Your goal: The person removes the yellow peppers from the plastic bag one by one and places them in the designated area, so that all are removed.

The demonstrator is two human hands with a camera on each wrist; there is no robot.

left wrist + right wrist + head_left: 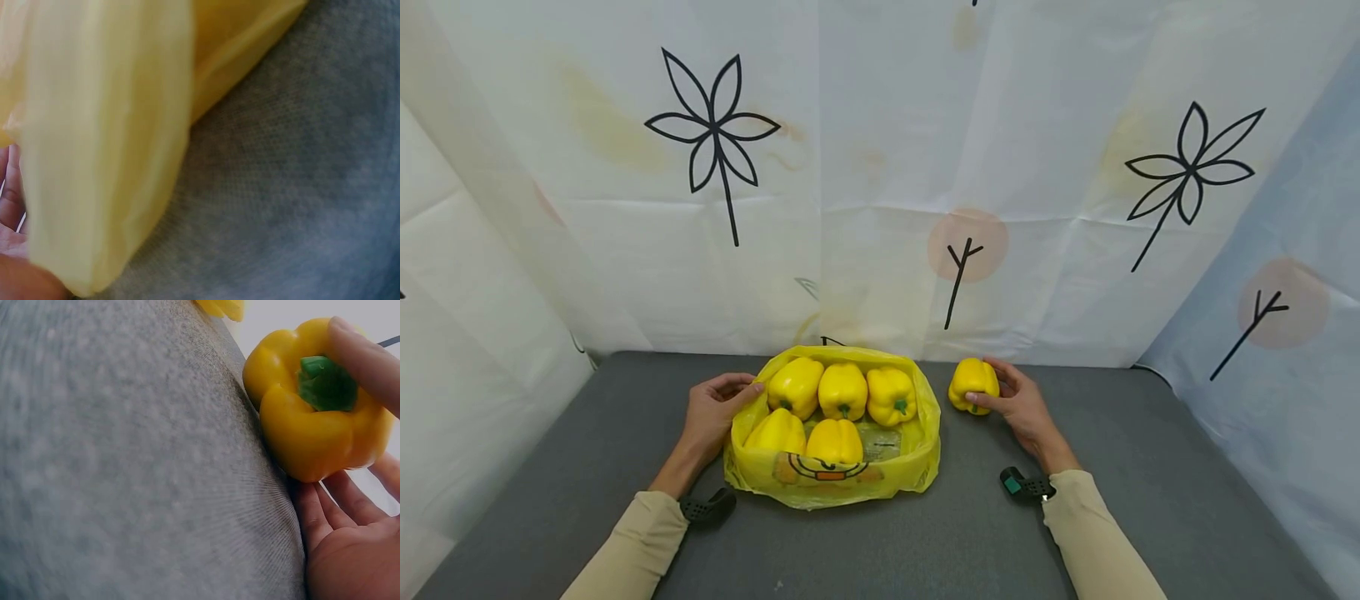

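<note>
A yellow plastic bag (820,493) lies with its mouth spread, several yellow bell peppers (842,392) sitting inside it. My left hand (715,410) grips the bag's left rim, thumb over the edge; in the left wrist view the bag's side (106,150) hides most of that hand. To the right of the bag, my right hand (1018,407) holds one yellow bell pepper (972,379) between thumb and fingers. Up close in the right wrist view, this pepper (306,440) has its green stem (325,384) facing the camera, and the fingers reach along its side at the tabletop.
The dark grey tabletop (865,550) runs back to a white cloth wall (880,167) printed with plant drawings. More cloth closes off the left and right sides. A transparent packet (880,443) shows in the bag's right part. Dark bands sit on both wrists.
</note>
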